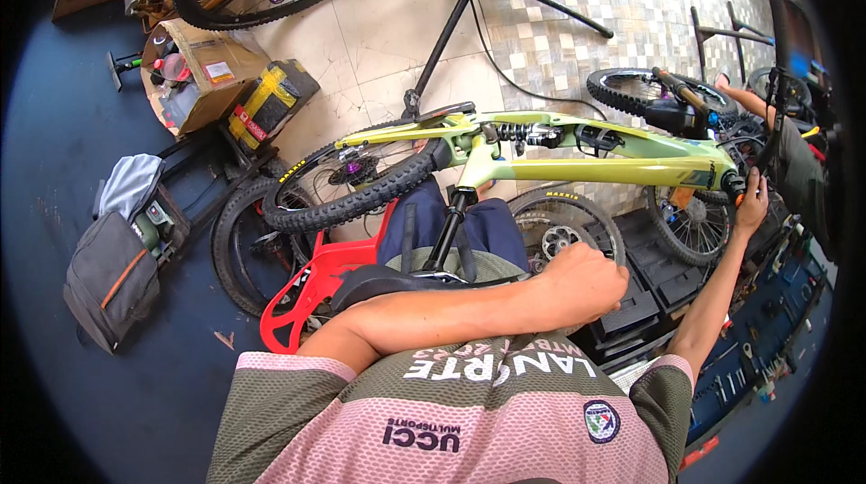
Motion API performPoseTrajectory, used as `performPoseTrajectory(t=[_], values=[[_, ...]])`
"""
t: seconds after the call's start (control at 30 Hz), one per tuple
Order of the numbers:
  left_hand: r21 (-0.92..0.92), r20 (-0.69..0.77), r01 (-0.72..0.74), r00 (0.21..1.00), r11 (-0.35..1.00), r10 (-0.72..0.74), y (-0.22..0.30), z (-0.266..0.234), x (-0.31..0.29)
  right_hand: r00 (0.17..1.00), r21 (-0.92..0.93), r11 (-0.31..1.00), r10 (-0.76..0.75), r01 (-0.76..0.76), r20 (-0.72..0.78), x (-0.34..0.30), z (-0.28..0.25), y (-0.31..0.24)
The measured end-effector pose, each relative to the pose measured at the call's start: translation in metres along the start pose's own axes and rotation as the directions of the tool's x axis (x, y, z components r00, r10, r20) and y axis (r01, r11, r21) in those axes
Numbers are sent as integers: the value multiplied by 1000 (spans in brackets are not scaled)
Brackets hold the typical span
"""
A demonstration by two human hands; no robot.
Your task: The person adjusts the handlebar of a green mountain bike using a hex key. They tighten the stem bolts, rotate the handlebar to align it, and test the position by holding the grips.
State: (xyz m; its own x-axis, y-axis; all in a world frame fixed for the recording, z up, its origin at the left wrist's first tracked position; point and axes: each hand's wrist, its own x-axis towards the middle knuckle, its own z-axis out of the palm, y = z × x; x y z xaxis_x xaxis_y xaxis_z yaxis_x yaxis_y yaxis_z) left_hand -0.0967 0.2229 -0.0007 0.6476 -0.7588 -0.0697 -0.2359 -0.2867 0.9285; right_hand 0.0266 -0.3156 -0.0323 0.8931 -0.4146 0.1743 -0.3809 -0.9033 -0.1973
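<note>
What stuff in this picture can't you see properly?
In the head view:
Inside the left hand: its curled fingers hide it.
The whole upper-left tire: the top edge cuts it off.
The bottom of the open cardboard box: its walls and contents hide it.
Small tools, lower right: too tiny to name.

On the left, a grey backpack point(104, 278) with an orange stripe lies on the blue floor point(54, 150), a pale grey cloth point(129, 184) beside its top, while farther up an open cardboard box point(236, 55) full of odds and ends stands next to a dark box point(298, 87) wrapped in yellow tape. A knobbly wheel point(200, 6) and a black stand point(446, 37) occupy the top; tools point(735, 383) line the lower right.
</note>
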Motion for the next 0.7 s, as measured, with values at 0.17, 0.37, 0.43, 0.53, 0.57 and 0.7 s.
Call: performPoseTrajectory(t=[0.17, 0.37, 0.43, 0.53, 0.57, 0.7], values=[[138, -6, -41, 999, 990, 42, 6, 33, 0, 1000, 46, 999, -18, 19, -22, -11, -6, 6], [295, 242, 156, 942, 943, -231, 46, 16, -42, 992, 143, 982, -124, 120, 18, -17, -16, 20], [328, 118, 300, 928, 896, -354, 43, 11, -72, 999, 76, 997, -32, 31, 10, -28, -18, 10], [245, -62, 503, 861, 829, -504, 43, 6, -101, 989, 89, 987, 128, -134, 68, -45, -37, -17], [256, -34, 509, 855, 822, -518, 47, 9, -104, 989, 93, 986, 133, -139, 69, -51, -41, -20], [239, -51, 455, 888, 858, -457, 48, 25, -111, 987, 106, 981, 157, -160, 35, -66, -53, -17]])
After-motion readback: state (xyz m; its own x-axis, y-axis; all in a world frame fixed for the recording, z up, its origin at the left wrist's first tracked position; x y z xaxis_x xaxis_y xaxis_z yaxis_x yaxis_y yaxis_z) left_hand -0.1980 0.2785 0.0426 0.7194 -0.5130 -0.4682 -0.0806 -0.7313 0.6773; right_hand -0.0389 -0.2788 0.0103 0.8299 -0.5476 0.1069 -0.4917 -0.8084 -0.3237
